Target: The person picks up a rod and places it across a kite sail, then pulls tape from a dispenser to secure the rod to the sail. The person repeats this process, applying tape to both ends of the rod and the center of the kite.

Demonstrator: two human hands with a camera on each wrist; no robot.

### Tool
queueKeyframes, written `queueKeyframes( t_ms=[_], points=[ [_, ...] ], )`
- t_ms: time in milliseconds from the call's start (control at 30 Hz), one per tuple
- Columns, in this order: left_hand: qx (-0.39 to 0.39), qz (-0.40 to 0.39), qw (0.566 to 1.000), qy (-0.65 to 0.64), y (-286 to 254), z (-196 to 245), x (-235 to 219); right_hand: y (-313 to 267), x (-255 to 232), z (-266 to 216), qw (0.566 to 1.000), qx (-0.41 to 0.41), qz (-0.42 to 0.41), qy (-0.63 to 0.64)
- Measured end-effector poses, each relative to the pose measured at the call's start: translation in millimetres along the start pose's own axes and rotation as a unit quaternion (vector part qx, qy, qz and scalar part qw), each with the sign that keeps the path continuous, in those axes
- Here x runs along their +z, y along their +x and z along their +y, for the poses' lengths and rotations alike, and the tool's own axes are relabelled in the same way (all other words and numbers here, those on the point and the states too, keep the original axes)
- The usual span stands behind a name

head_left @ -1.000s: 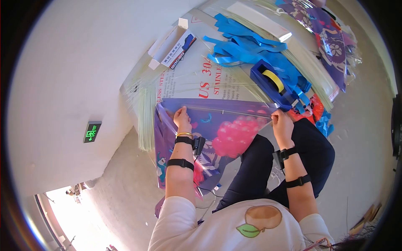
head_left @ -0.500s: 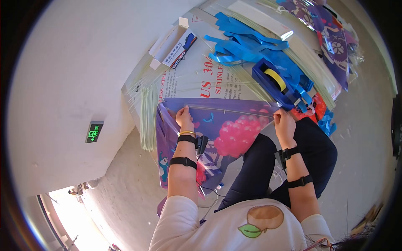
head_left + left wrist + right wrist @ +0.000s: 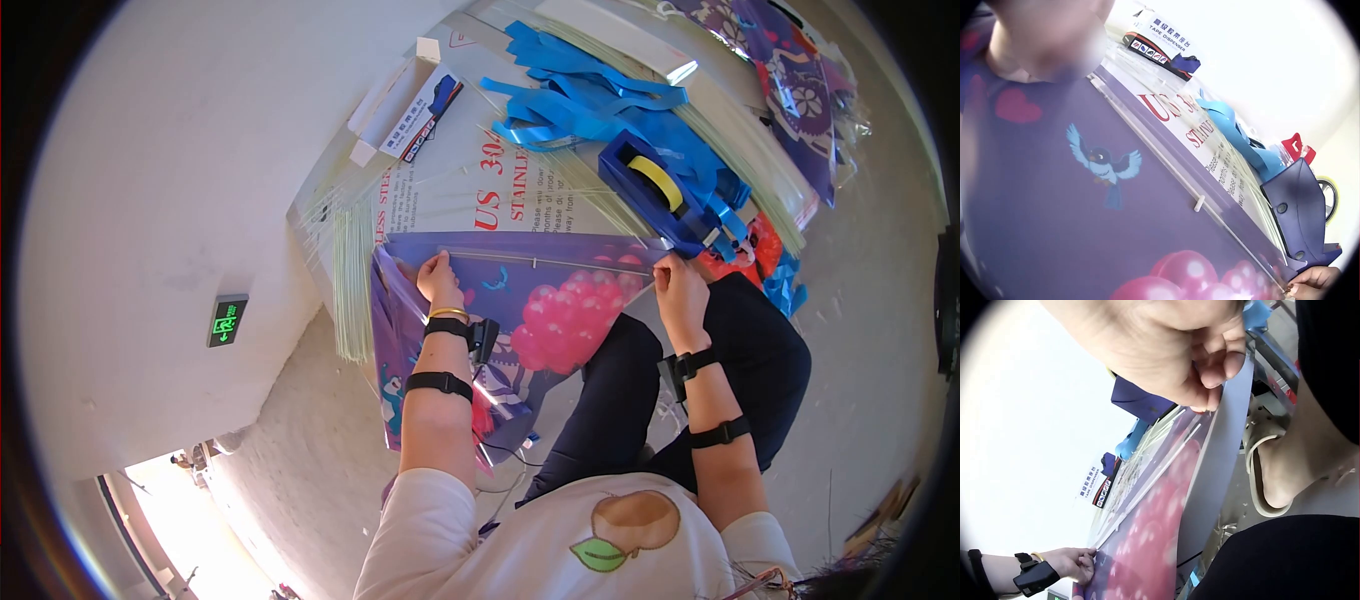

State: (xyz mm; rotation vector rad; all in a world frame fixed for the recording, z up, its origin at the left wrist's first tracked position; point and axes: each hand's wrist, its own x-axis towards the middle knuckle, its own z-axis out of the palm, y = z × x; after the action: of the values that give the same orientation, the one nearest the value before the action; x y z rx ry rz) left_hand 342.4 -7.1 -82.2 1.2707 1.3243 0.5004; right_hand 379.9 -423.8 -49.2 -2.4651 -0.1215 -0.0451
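Observation:
A purple sheet (image 3: 480, 300) printed with pink balloons and a blue bird lies over the near part of the work surface, its lower part hanging toward the lap. Along its upper edge runs a thin white rod (image 3: 1166, 165) with a small peg-like fitting (image 3: 1199, 203) partway along. My left hand (image 3: 437, 280) pinches the rod's left end against the sheet; in the left wrist view it is blurred. At the opposite end, my right hand (image 3: 682, 300) pinches the rod's tip at the sheet's corner, fingers curled (image 3: 1210, 369).
Just beyond my right hand stands a blue tape dispenser (image 3: 690, 232) with a yellow core. Blue ribbon strips (image 3: 560, 105) and bundles of thin pale rods (image 3: 352, 290) lie about. An opened tape dispenser box (image 3: 410, 115) is at the back left; more printed purple sheets (image 3: 800, 100) are far right.
Both hands keep their hold on the rod's ends, and the sheet stays nearly in place. The head view has shifted only slightly.

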Motion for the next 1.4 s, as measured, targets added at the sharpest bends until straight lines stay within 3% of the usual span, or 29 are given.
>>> queueKeyframes(
  t_ms=[400, 600, 800, 867, 933, 967, 1000, 1033, 1100, 1167, 1233, 1267, 1333, 1400],
  points=[
    [0.039, 0.042, 0.997, 0.053, -7.4, 3.2, 7.6, -0.7, 2.4, 1.2, 1.000, 0.006, -0.002, -0.010],
    [-0.001, 0.022, 0.997, 0.074, 12.1, 0.7, 0.7, -2.2, 3.0, 2.7, 1.000, 0.002, -0.001, -0.012],
    [-0.068, -0.004, 0.997, 0.034, 21.6, 3.0, -2.6, -1.6, 1.4, -2.1, 1.000, 0.007, 0.008, -0.004],
    [-0.128, 0.001, 0.991, -0.039, 21.5, 10.0, -2.4, -0.3, -0.3, -3.7, 1.000, 0.017, 0.010, -0.007],
    [-0.121, -0.021, 0.992, -0.013, 18.5, 8.0, -10.3, 0.5, 0.5, -3.5, 1.000, 0.012, 0.009, 0.008],
    [0.117, 0.038, 0.974, 0.189, 8.7, 4.1, -11.5, 0.5, -0.9, -3.2, 1.000, 0.017, -0.004, 0.005],
    [0.346, 0.092, 0.858, 0.368, -7.9, 0.9, -10.6, -0.2, -2.6, -3.5, 1.000, 0.011, 0.000, 0.012],
    [0.342, 0.081, 0.863, 0.363, -40.4, 8.5, -5.9, -0.2, -2.8, -3.8, 1.000, 0.014, 0.001, 0.008],
    [0.405, -0.167, 0.832, 0.340, -120.4, 31.3, 3.5, -0.6, -1.4, -4.5, 1.000, 0.020, 0.004, -0.003],
    [0.590, -0.279, 0.662, 0.368, -160.6, 12.3, 13.5, -0.5, -0.4, -4.8, 1.000, 0.011, 0.021, 0.004],
    [0.584, -0.401, 0.586, 0.394, -207.3, 0.5, 28.7, -1.8, 0.1, -4.3, 1.000, 0.013, 0.020, 0.005],
    [0.585, -0.403, 0.588, 0.388, -220.0, -7.9, 36.2, -1.5, 0.0, -4.1, 1.000, 0.014, 0.017, 0.013],
    [0.601, -0.426, 0.517, 0.435, -234.0, -24.0, 49.4, -2.5, -1.7, -4.8, 1.000, 0.019, 0.013, 0.009],
    [0.595, -0.428, 0.505, 0.456, -235.8, -34.1, 59.7, -2.6, -2.3, -5.9, 1.000, 0.024, 0.008, 0.011]
  ],
)
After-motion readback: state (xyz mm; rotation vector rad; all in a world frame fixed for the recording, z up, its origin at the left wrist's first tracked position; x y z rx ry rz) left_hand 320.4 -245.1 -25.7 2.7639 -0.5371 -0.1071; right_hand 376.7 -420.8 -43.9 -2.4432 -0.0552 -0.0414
